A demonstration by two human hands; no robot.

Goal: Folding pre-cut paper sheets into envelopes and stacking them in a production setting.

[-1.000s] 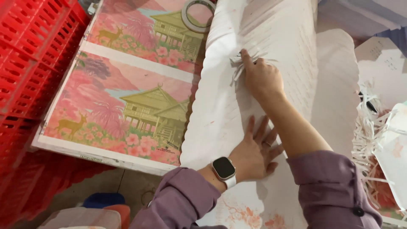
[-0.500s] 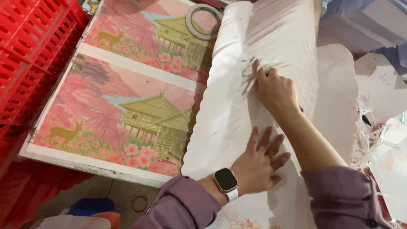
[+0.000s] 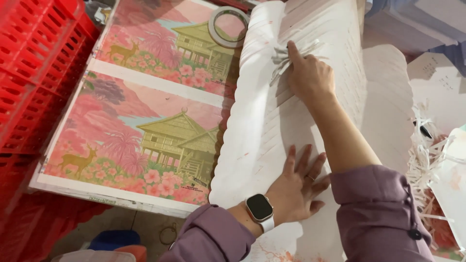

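Head view looks straight down on a busy surface, so here's the count. Two hands, both the same person's, both in purple sleeves. The left hand (image 3: 296, 187), with a smartwatch (image 3: 259, 209) on the wrist and a ring on one finger, lies flat with fingers spread apart on a stack of white die-cut sheets (image 3: 272, 121) with scalloped edges. The right hand (image 3: 310, 77) is further up the same stack, fingers together and pinched on a little tuft of white paper strips (image 3: 284, 58) that sticks up from the cut lines.

Left of the stack and partly under it there's one big printed sheet (image 3: 145, 121) showing the same picture twice, one above the other: a yellow-green stilt house, a golden deer, pink trees and flowers, a pink mountain, with a white border around it. One roll of clear tape (image 3: 228, 25) sits on the upper picture, just beside the stack's top corner.

Containers: red plastic crates (image 3: 34, 73) along the left edge, lattice walls, can't tell what's inside them. On the far right there's a loose heap of white paper shreds (image 3: 429, 160). Bottom left, something blue (image 3: 114, 238) on the floor, too hidden to identify.
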